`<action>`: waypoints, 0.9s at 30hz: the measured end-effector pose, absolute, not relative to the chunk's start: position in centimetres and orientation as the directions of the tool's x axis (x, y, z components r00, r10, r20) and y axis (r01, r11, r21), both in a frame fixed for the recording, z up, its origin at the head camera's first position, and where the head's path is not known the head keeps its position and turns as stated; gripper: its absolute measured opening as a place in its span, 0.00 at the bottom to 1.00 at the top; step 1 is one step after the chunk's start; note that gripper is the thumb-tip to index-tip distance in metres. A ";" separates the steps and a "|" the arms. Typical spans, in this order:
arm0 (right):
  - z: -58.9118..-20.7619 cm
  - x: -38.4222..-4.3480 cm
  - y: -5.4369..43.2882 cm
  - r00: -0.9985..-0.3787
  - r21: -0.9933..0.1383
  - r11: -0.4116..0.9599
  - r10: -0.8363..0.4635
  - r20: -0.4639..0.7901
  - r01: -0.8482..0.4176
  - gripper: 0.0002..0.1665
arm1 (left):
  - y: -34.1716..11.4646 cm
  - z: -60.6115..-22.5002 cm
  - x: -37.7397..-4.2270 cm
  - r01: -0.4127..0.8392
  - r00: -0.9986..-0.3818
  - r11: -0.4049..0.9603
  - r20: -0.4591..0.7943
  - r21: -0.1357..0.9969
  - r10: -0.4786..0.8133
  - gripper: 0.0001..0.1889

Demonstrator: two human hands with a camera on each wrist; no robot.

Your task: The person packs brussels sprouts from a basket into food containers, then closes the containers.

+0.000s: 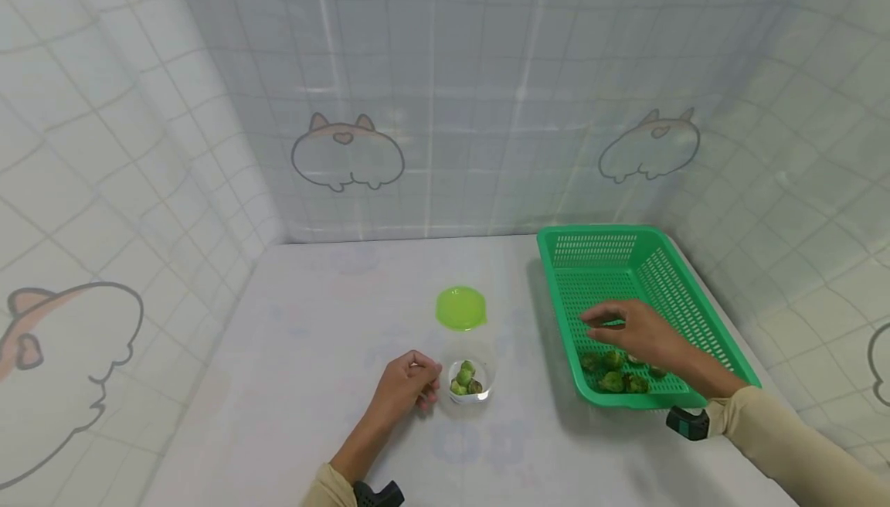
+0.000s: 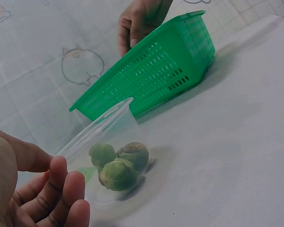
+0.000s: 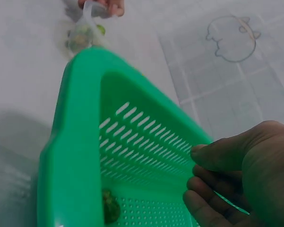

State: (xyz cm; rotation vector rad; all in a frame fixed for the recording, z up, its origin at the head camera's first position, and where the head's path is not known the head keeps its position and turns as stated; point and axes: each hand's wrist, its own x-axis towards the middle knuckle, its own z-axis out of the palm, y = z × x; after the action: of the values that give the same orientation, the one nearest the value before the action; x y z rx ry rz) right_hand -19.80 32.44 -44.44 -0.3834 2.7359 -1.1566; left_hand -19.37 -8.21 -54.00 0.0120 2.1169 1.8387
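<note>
Above the near end of the green perforated basket point(image 1: 591, 283), the right hand point(image 1: 636, 329) hangs with thumb and fingertips moderately parted and nothing visible between them, near the loose Brussels sprouts point(image 1: 613, 381) on the basket's floor. To its left, the left hand point(image 1: 406, 383) has thumb and forefinger brought together on the rim of the clear plastic cup point(image 2: 120, 127), which stands upright on the white tabletop point(image 1: 306, 321). Picking would probably go best one sprout at a time, with thumb and fingers meeting round its sides, lightly enough to spare the outer leaves, then lifted well over the basket's side. A gentle pinch on the rim should be enough to steady so light a cup; squeezing harder might buckle it. Counted, there are two hands, one basket, one cup and one lime-green lid point(image 1: 461, 308) beyond it. Three sprouts show plainly inside the cup, perhaps a fourth from the head view; at least five lie in the basket, the right hand hiding any exact total.
</note>
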 end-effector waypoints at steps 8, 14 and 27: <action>-45.4 -20.0 32.9 -0.951 -0.676 0.717 -0.298 -0.079 -0.168 0.18 | -8.2 -53.5 -19.2 -0.217 -0.943 0.162 -0.249 0.963 0.220 0.08; -46.6 -20.2 33.0 -0.941 -0.639 0.753 -0.311 -0.133 -0.158 0.18 | -8.0 -51.2 -18.3 -0.202 -0.945 0.146 -0.232 0.968 0.232 0.08; -47.5 -20.5 32.7 -0.903 -0.630 0.754 -0.384 -0.191 -0.188 0.15 | -8.4 -54.5 -19.4 -0.211 -0.943 0.147 -0.241 0.966 0.231 0.12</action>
State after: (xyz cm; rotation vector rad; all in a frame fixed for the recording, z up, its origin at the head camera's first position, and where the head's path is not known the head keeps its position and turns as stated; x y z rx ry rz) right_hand -20.54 32.65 -47.54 -0.4434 2.6437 -0.9016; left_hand -19.36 -8.39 -54.48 0.0185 2.0982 1.8560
